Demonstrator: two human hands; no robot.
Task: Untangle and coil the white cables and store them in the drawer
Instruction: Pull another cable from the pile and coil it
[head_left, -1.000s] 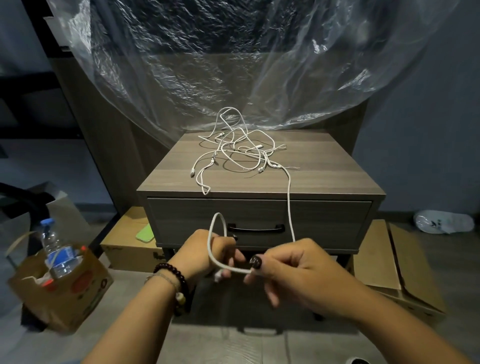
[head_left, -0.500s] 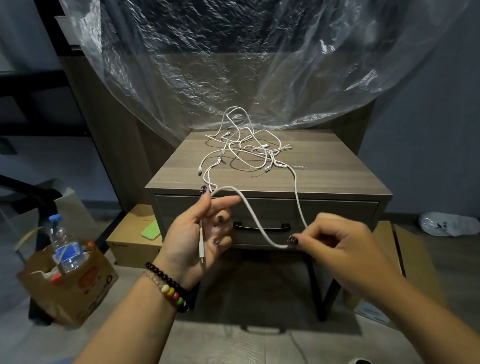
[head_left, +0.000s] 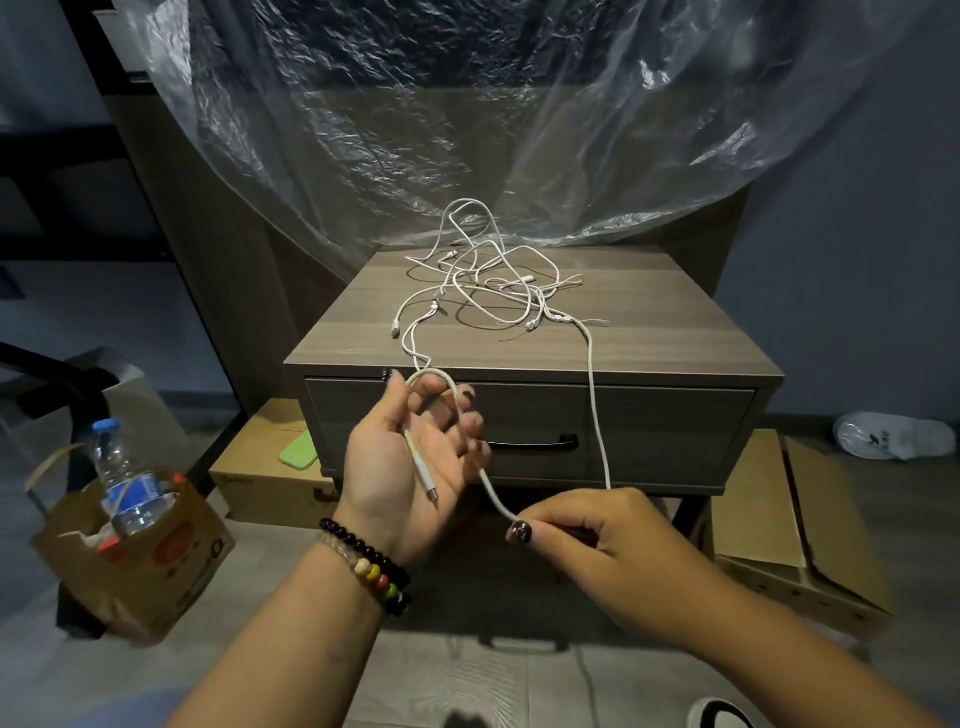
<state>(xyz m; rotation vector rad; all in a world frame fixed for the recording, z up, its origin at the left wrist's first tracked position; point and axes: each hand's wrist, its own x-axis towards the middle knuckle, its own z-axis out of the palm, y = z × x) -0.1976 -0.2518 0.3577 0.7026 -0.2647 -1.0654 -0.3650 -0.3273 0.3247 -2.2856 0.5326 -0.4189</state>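
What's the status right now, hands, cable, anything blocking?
Left hand open, white cable looped over its fingers, plug end on palm. Right hand pinches the same cable. Rest tangled on the nightstand. Drawer closed.

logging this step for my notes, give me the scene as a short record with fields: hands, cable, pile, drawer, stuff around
left hand: left hand palm up, white cable looped over its fingers, plug end lying across the palm
right hand: right hand pinches the same cable just below the left hand
cable: runs up from the right hand to the nightstand top
pile: tangled cables on the nightstand
drawer: drawer closed
around: water bottle in a paper bag, cardboard boxes on the floor
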